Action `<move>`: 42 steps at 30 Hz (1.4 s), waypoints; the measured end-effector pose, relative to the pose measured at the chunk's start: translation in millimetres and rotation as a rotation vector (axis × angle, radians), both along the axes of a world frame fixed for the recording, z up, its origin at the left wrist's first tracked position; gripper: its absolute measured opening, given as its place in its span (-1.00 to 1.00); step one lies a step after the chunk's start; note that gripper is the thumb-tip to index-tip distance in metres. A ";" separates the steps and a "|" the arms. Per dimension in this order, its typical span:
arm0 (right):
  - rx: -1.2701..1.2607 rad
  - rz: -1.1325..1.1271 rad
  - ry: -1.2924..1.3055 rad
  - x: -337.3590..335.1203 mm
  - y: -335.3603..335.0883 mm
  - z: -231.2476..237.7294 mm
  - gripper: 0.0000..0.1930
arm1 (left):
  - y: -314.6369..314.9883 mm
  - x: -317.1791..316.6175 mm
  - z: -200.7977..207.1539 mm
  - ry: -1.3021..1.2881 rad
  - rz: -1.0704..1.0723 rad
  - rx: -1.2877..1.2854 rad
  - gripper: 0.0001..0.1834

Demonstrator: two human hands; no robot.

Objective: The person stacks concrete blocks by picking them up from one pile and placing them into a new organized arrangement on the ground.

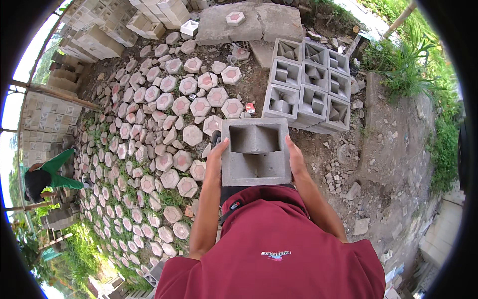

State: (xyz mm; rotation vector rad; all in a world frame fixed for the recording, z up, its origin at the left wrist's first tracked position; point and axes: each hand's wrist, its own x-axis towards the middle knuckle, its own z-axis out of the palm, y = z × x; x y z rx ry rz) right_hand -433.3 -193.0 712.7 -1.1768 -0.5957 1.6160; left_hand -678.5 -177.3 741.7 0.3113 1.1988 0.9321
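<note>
Between my two hands is a square grey concrete ventilation block [256,175], held in front of my waist with its hollow face up. Inside its frame, angled inner pieces divide the recess. My left hand [216,153] presses on the block's left side, thumb near the top edge. On the opposite side my right hand [297,158] grips it the same way. The fingers under the block are mostly hidden. Ahead and to the right, a group of similar concrete blocks [313,74] stands on the ground in close rows, apart from the held one.
Hexagonal paving stones [192,134] with reddish centres cover the ground ahead and left. A cracked concrete slab [249,25] lies at the far side. Stacked pale blocks [94,42] stand far left. Another person [47,177] bends over at the left. Rubble [338,174] and grass lie right.
</note>
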 end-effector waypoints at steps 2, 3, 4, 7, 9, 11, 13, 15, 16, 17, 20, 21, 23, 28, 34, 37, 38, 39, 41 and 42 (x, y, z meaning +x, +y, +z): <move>0.015 -0.093 -0.245 -21.4 29.8 -10.3 -0.44 | 33.3 -18.4 -14.3 -0.010 -0.002 0.011 -0.56; 0.006 -0.108 -0.254 -27.7 51.7 -17.1 -0.44 | 52.5 -27.6 -22.6 -0.013 0.012 0.028 -0.56; 0.025 -0.046 -0.235 -31.7 77.0 -23.6 -0.45 | 74.5 -36.4 -31.6 -0.017 0.024 0.044 -0.57; -0.015 -0.023 -0.248 -74.9 132.2 -39.3 -0.47 | 142.4 -83.9 -75.7 -0.043 -0.019 0.013 -0.54; -0.045 -0.061 -0.282 -100.9 165.9 -49.4 -0.45 | 185.1 -103.4 -77.1 -0.016 -0.056 0.021 -0.51; -0.104 -0.095 -0.269 -116.5 198.5 -51.6 -0.44 | 225.9 -116.2 -64.9 0.014 -0.116 -0.003 -0.48; -0.143 -0.142 -0.244 -134.4 225.3 -49.6 -0.39 | 266.3 -132.9 -56.9 0.060 -0.202 -0.021 -0.40; -0.147 -0.189 -0.210 -147.8 250.8 -43.4 -0.38 | 309.2 -142.2 -44.5 0.084 -0.269 -0.009 -0.38; -0.145 -0.218 -0.186 -152.8 261.8 -40.8 -0.36 | 328.8 -144.2 -39.3 0.099 -0.316 0.007 -0.36; -0.141 -0.246 -0.183 -155.2 275.4 -38.2 -0.36 | 348.1 -146.0 -46.6 0.151 -0.322 0.033 -0.33; -0.154 -0.415 -0.212 -156.6 311.9 -36.2 -0.40 | 410.7 -135.3 -40.0 0.156 -0.469 0.059 -0.31; -0.159 -0.402 -0.175 -153.3 326.6 -26.2 -0.42 | 429.2 -129.7 -31.9 0.157 -0.507 0.066 -0.31; -0.154 -0.425 -0.139 -150.3 352.3 -9.4 -0.45 | 466.6 -115.7 -16.1 0.165 -0.623 0.054 -0.33; -0.071 -0.544 -0.123 -137.9 422.8 -21.4 -0.45 | 561.6 -81.5 -22.9 0.176 -0.752 0.196 -0.38; -0.130 -0.537 -0.024 -109.2 510.3 -11.1 -0.37 | 666.4 -50.4 -19.0 0.203 -0.881 0.220 -0.37; -0.126 -0.594 0.032 -112.4 524.9 -17.1 -0.35 | 703.7 -31.4 -21.7 0.217 -0.947 0.168 -0.41; -0.086 -0.637 -0.004 -110.0 536.0 -17.3 -0.35 | 720.7 -22.6 -22.8 0.213 -0.966 0.162 -0.42; -0.097 -0.681 -0.016 -112.0 539.6 -17.2 -0.35 | 727.7 -15.9 -21.9 0.255 -1.005 0.153 -0.54; -0.110 -0.725 -0.002 -108.9 552.6 -29.1 -0.36 | 750.3 1.6 -23.4 0.264 -1.078 0.129 -0.50; -0.106 -0.723 -0.017 -106.3 559.3 -31.3 -0.36 | 760.8 10.4 -28.7 0.251 -1.101 0.119 -0.47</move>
